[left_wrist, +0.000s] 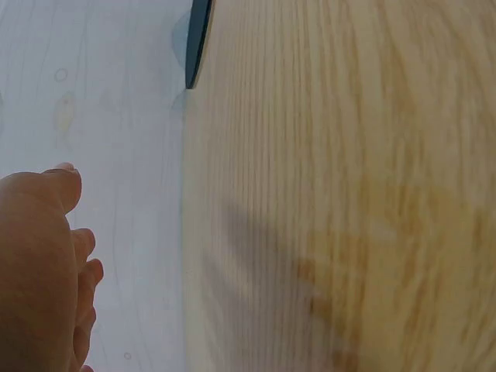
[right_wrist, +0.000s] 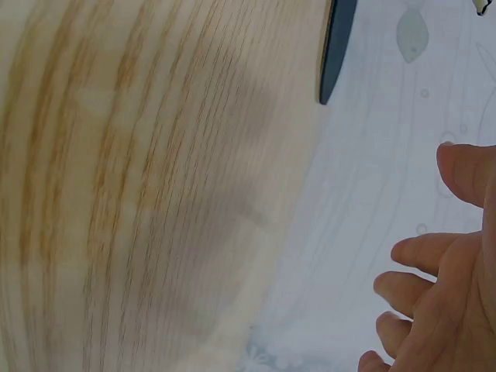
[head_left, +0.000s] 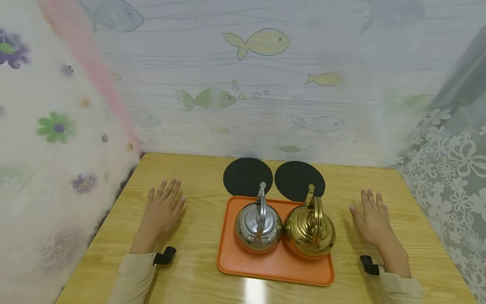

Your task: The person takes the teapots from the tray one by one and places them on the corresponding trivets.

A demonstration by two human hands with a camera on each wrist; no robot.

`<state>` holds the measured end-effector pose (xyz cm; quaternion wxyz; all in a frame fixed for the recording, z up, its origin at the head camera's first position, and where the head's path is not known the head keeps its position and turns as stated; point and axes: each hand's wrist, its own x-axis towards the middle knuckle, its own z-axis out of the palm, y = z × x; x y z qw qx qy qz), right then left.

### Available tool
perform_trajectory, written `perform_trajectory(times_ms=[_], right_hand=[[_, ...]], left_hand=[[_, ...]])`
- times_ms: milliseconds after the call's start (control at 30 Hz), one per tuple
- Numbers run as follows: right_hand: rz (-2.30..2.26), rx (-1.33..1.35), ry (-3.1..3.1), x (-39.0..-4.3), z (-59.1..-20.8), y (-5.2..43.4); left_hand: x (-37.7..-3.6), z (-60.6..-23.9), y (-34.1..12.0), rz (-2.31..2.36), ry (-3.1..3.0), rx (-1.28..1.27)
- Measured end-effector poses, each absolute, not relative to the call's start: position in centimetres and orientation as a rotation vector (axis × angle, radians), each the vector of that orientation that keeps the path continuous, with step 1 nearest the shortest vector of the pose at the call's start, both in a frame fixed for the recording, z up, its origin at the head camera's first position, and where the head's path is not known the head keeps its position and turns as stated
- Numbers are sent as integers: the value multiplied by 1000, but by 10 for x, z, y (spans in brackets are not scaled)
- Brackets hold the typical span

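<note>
Centrally on the table [head_left: 190,261] sits an orange tray [head_left: 265,270], and on it stand two round-bellied kettles side by side, their bodies touching or nearly so. At 9 o'clock on the tray is the silver kettle [head_left: 258,230], polished and mirror-bright, with a tall arched handle standing upright and a knob at its top. At 3 o'clock is the gold kettle [head_left: 309,232], the same squat globe shape in a shiny brass tone, its handle likewise raised. Each kettle's handle runs front to back across the lid.

Just beyond the tray, at 12 o'clock, two flat black round mats [head_left: 247,176] lie next to each other, the tray's far edge overlapping their near rims; the wrist views each catch only a dark sliver of a mat at the table's far edge.

Out at 9 o'clock from the tray, well apart from it, the left hand [head_left: 161,213] lies flat on the wood, fingers straight and slightly spread, grasping nothing. At 3 o'clock the right hand [head_left: 373,223] rests the same way, palm down, fingers relaxed and released, near the gold kettle but not touching it. Both wrists wear beige sleeves with a small black mount.

Behind the table hangs a pale curtain [head_left: 265,84] printed with fish; floral sheets close the sides.
</note>
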<state>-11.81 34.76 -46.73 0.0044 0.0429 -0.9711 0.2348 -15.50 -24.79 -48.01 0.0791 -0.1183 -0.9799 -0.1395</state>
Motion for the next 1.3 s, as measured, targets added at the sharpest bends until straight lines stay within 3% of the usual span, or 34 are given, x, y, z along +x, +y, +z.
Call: perform_trajectory(times_ms=[633, 1300], right_hand=[[695, 154, -2968, -91, -459, 325], [1403, 174, -2271, -67, -422, 249]], left_hand=[[-141, -473, -248, -408, -2933, -430], [-120, -466, -210, -479, -2954, -765]])
